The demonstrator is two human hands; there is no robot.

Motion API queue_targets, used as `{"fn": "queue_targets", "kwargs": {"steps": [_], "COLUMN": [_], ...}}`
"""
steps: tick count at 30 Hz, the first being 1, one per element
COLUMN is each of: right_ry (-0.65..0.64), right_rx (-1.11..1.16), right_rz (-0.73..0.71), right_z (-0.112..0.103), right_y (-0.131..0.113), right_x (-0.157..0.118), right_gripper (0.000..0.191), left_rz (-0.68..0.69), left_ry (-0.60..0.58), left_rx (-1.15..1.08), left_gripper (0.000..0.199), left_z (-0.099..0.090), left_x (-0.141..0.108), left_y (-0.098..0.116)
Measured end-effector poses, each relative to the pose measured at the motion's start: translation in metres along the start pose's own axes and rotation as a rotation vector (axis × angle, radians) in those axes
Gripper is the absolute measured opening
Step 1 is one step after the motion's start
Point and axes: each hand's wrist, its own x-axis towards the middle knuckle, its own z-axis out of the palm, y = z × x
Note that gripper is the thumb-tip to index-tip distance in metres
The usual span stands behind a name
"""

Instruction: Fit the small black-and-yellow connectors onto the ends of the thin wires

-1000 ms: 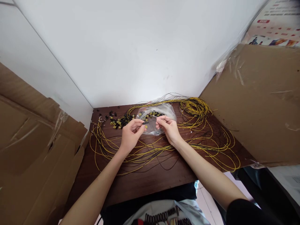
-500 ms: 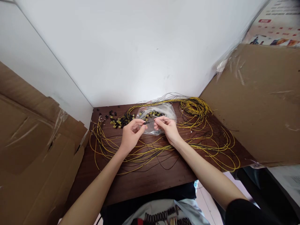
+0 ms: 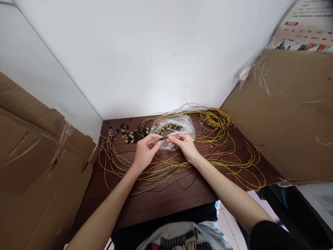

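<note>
My left hand (image 3: 146, 150) pinches a small black piece (image 3: 162, 138) between thumb and forefinger. Just to its right, my right hand (image 3: 184, 144) is closed on a thin black wire (image 3: 187, 133), which trails off to the right. The wire's near end meets or almost meets the black piece; the exact contact is too small to make out. Under and behind both hands lies a clear plastic bag (image 3: 186, 122) with yellow and black parts (image 3: 166, 128) in it. More such parts (image 3: 131, 136) are heaped on the table left of the bag.
Yellow and black wires (image 3: 156, 172) spread across the brown table (image 3: 156, 205) in front of the hands. A coiled bundle (image 3: 217, 119) sits at the back right. Cardboard panels (image 3: 286, 114) stand at both sides, and a white wall (image 3: 156, 62) behind.
My right hand has moved slightly left, bringing the wire closer to the black piece. The gap between my hands has narrowed, and my left hand has hardly moved.
</note>
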Motion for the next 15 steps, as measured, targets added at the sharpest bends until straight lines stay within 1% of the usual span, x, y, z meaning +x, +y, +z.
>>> {"fn": "queue_targets", "kwargs": {"steps": [5, 11, 15], "right_ry": [0.042, 0.053, 0.045], "right_rx": [0.038, 0.084, 0.053], "right_rz": [0.007, 0.037, 0.013], "right_z": [-0.0024, -0.0022, -0.0012], "right_y": [-0.0001, -0.0006, -0.0007], "right_x": [0.0014, 0.0016, 0.0011], "right_gripper": [0.022, 0.022, 0.021], "left_rz": [0.015, -0.018, -0.035], "left_ry": [0.015, 0.047, 0.051], "left_rx": [0.037, -0.094, -0.088], "left_gripper": [0.015, 0.019, 0.022], "left_z": [-0.0018, -0.0033, -0.0055], "left_x": [0.0002, 0.0006, 0.0015], "left_y": [0.0003, 0.0024, 0.0040]}}
